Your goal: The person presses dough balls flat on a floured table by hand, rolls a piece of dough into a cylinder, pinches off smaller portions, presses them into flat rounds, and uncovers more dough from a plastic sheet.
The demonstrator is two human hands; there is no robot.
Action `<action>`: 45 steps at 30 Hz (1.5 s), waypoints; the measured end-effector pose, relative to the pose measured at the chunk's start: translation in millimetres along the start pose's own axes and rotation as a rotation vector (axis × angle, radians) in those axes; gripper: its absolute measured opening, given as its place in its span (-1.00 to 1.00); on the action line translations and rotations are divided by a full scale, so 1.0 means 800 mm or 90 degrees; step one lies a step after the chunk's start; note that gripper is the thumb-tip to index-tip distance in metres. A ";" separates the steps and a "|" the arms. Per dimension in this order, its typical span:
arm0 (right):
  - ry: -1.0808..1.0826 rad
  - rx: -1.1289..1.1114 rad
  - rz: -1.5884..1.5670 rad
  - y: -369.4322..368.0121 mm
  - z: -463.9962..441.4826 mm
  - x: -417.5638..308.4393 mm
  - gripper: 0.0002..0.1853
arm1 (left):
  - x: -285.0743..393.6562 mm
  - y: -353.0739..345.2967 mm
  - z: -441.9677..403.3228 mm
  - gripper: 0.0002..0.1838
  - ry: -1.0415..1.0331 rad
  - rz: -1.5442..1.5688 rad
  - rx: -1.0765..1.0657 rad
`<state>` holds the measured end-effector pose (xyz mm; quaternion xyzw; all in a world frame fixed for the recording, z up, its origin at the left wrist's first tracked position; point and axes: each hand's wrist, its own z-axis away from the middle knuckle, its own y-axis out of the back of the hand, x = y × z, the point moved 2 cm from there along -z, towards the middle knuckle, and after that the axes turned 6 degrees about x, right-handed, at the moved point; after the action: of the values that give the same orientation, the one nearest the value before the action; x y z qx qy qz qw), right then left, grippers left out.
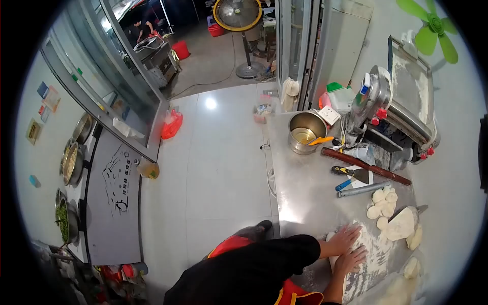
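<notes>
My left hand (346, 240) lies flat with its fingers stretched out on the flour-dusted metal table. Just below it in the view, my right hand (351, 260) rests palm down with its fingers extended. A pale edge, apparently dough (331, 237), shows beside my left hand; what lies under the palms is mostly hidden. Loose white flour (373, 254) spreads around and beyond the fingertips. Farther across stand a cluster of small round dough pieces (382, 204) and a larger flat piece of dough (402, 223).
On the steel table (297, 185) are a metal pot (306, 126) with an orange-handled utensil, a dark red rolling pin (366, 166), a grey rod (363, 189) and a scraper (358, 174). A dough machine (406, 101) stands behind. Bowls of food (72, 165) line the left counter.
</notes>
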<state>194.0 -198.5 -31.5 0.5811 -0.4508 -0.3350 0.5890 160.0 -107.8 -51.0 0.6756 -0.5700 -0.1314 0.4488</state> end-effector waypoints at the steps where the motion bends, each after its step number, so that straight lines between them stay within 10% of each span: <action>1: -0.055 -0.026 -0.006 0.013 0.005 -0.008 -0.37 | -0.004 -0.002 0.009 -0.51 0.014 0.061 -0.083; 4: 0.245 -0.140 -0.440 -0.042 0.035 0.049 -0.40 | -0.004 0.020 0.035 -0.66 0.019 0.221 -0.343; 7: 0.196 -0.256 -0.360 0.038 0.106 0.019 -0.43 | -0.019 0.109 0.074 -0.66 -0.084 0.231 -0.478; 10: 0.216 -0.079 -0.272 0.003 0.143 -0.003 -0.44 | -0.035 0.097 0.147 -0.53 -0.118 0.251 -0.110; 22: 0.344 0.238 0.001 -0.060 -0.007 -0.010 -0.32 | -0.031 -0.003 0.030 -0.49 0.051 0.082 -0.170; 24: 0.166 -0.006 -0.147 -0.061 -0.023 -0.007 -0.35 | -0.036 -0.038 0.014 -0.46 0.144 0.103 -0.198; 27: 0.223 0.261 -0.094 -0.099 0.025 0.014 -0.59 | -0.024 0.013 0.032 -0.39 0.097 0.353 -0.189; 29: 0.220 -0.102 -0.333 0.000 0.075 0.021 -0.65 | -0.011 0.082 0.048 -0.42 -0.024 0.310 -0.249; 36: 0.120 0.015 -0.336 0.025 0.188 0.070 -0.48 | 0.017 0.102 0.140 -0.44 -0.297 0.132 -0.302; 45: -0.042 0.138 -0.235 -0.024 0.015 0.100 -0.38 | 0.058 -0.008 -0.004 -0.42 -0.224 -0.058 -0.269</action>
<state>214.8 -278.5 -40.0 0.7023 -0.3895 -0.4055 0.4367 181.2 -148.0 -38.8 0.5586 -0.5682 -0.3825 0.4678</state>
